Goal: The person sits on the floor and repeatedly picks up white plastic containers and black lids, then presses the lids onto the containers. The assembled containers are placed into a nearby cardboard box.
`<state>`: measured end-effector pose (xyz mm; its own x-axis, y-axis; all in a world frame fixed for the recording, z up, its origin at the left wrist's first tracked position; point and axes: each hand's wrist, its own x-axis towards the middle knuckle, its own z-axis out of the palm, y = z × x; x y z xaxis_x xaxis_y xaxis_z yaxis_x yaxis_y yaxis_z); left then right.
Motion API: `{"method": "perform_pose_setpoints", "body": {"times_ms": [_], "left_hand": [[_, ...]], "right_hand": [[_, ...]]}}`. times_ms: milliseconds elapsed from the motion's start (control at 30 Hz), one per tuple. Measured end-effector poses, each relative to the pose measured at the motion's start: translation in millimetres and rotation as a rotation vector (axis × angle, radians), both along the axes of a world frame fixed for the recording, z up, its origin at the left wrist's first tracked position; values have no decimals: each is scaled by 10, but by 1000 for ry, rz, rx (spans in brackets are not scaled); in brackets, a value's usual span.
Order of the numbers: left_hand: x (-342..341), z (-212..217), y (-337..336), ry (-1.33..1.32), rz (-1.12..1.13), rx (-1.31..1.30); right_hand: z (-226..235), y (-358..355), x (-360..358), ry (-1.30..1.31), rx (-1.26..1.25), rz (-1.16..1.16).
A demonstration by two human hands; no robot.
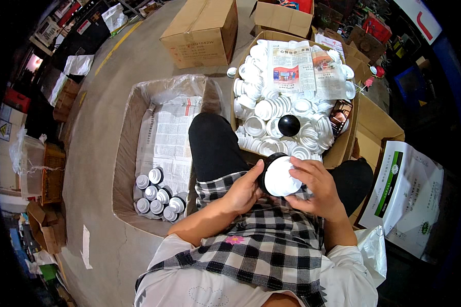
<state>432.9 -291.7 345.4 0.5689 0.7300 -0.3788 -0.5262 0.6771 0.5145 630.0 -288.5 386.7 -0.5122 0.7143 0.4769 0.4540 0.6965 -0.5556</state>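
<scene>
Above my lap, my left hand (245, 191) grips the black rim of a round white plastic cap with a black part (281, 177). On its right side, my right hand (316, 187) curls its fingers over the white face of the same piece. Just beyond my hands, a cardboard box (351, 134) is heaped with white ringed plastic caps (255, 126). On the heap lie a shiny black dome (289, 125), a newspaper sheet (296, 66) and a dark phone-like object (340, 116). Several white-and-black stepped pieces (158, 206) stand at the near end of another box.
That second box (123, 176), at my left, is lined with newspaper (164, 134) and clear plastic. A closed carton (200, 36) stands on the floor ahead. At right are an open carton (376, 120) and a white printed sheet or box (405, 197). Shelving and crates line the far left.
</scene>
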Motion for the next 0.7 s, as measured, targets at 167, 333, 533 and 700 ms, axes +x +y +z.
{"method": "perform_pose_setpoints", "body": {"times_ms": [167,333,533,700], "left_hand": [[5,-53,-3,27,-8,19],[-3,-61,-19,65,-25,51],[-17,40,-23,286,-48,481],[34,-62,-29,419,65,502]], "right_hand": [[-18,-7,-6,12,-21,5],[-27,-9,-14,45,-46,20],[-86,-44,-4,71,-84,24],[-301,-19,18,135,-179,7]]}}
